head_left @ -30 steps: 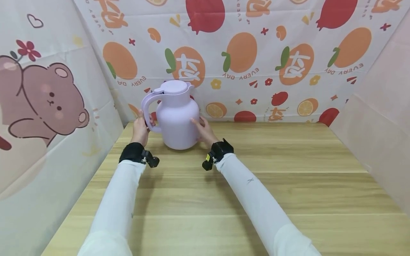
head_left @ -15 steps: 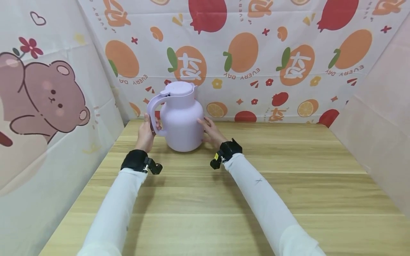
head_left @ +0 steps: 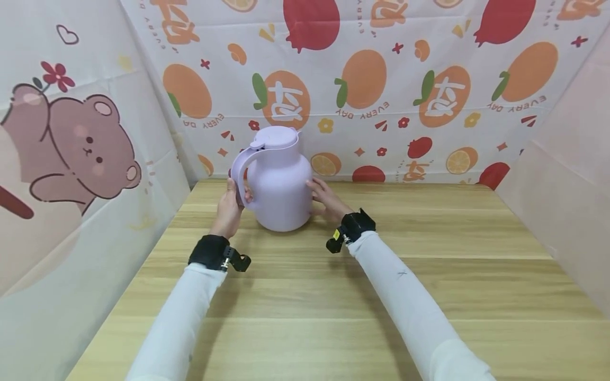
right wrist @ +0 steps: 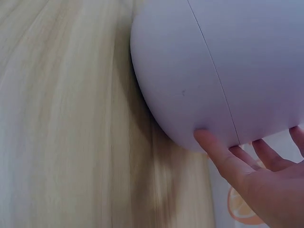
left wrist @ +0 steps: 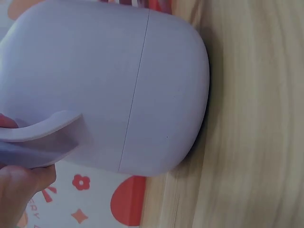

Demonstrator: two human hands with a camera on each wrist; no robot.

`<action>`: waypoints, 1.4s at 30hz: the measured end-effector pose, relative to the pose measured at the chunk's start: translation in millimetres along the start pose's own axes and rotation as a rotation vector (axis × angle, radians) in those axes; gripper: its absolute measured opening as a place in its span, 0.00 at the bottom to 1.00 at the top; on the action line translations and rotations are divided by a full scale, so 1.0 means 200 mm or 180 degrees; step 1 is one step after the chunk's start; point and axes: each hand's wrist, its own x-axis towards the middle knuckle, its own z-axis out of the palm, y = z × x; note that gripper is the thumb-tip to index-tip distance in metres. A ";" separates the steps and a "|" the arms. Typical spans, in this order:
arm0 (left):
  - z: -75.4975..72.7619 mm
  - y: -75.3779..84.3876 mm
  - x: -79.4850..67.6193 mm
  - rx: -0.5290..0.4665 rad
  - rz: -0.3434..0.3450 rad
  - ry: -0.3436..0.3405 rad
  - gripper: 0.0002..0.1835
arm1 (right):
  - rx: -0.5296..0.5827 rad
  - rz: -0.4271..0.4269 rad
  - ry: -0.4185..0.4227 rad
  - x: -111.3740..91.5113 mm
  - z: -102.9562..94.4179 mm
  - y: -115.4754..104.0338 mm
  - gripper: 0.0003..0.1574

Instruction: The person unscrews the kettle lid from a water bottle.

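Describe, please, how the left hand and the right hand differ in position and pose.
The left hand grips the handle, while the right hand touches the opposite side of the jug's body. The left hand is curled round its hold; the right hand's fingers are spread and fairly straight. Both hands are bare and on the same lilac jug.

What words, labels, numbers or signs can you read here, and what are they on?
"EVERY DAY": repeated on the fruit-print cloth.
"X"-like mark: on the right sleeve.
Stylised characters, same cloth: not clearly legible.
Yellow tag on right wrist camera: too small to read.
Lilac jug: none visible.
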 end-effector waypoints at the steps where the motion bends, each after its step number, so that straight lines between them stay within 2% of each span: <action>1: 0.01 0.00 -0.01 0.0001 -0.0007 -0.0007 0.25 | -0.0002 0.0011 -0.0017 -0.01 -0.01 0.00 0.49; 6: 0.05 -0.01 -0.06 0.0063 0.0009 -0.0050 0.24 | -0.0046 0.0021 -0.0056 -0.05 -0.04 0.00 0.47; 10: 0.08 -0.01 -0.09 0.0090 0.0023 -0.0070 0.25 | -0.0051 -0.0029 -0.0158 -0.03 -0.08 0.02 0.49; 13: 0.10 -0.01 -0.10 0.0100 0.0032 -0.0120 0.25 | -0.0021 -0.0047 -0.0192 -0.04 -0.10 0.02 0.46; 15: 0.12 -0.01 -0.11 0.0098 0.0047 -0.0190 0.26 | -0.0030 -0.0015 -0.0158 -0.08 -0.09 -0.02 0.42; 20: 0.16 -0.01 -0.15 0.0095 0.0037 -0.0289 0.25 | -0.0116 0.0008 -0.0208 -0.11 -0.11 -0.02 0.41; 42: 0.32 -0.04 -0.28 0.0185 0.0149 -0.0351 0.24 | -0.0402 -0.0045 -0.0425 -0.19 -0.22 0.00 0.38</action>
